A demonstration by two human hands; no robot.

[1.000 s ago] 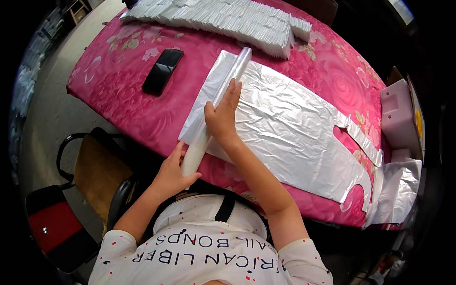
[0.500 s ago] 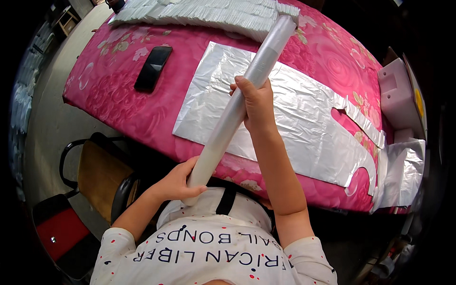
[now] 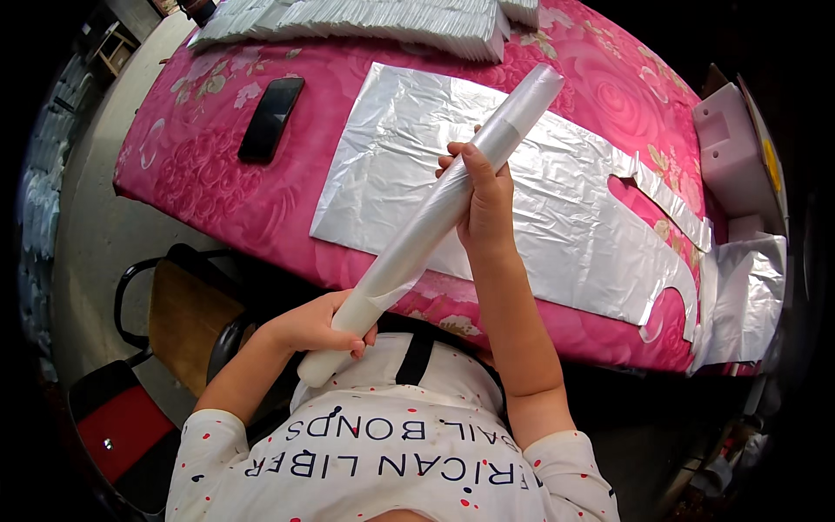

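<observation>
A long roll of clear plastic film (image 3: pixel 452 197) slants up and to the right from my waist to above the table. My right hand (image 3: pixel 487 187) is wrapped round its middle, thumb on top. Lower down, my left hand (image 3: pixel 317 328) grips the roll's pale near end, which pokes out below the fingers. A loose flap of film lifts off the roll just above that hand. Under the roll, a silvery plastic sheet (image 3: pixel 557 217) lies flat on the table, with cut-out curves and a strap at its right end. It looks like a plastic bag or apron.
The table wears a pink floral cloth (image 3: pixel 217 196). A black phone (image 3: pixel 271 120) lies on its left part. Stacks of folded white plastic (image 3: pixel 365 22) fill the far edge. At the right stand a white foam box (image 3: pixel 739 152) and crumpled silvery plastic (image 3: pixel 744 296). A chair (image 3: pixel 187 304) stands lower left.
The roll has shifted down toward me, and its far end has moved right. More of its near end shows below my left hand, and a loose film edge has appeared there.
</observation>
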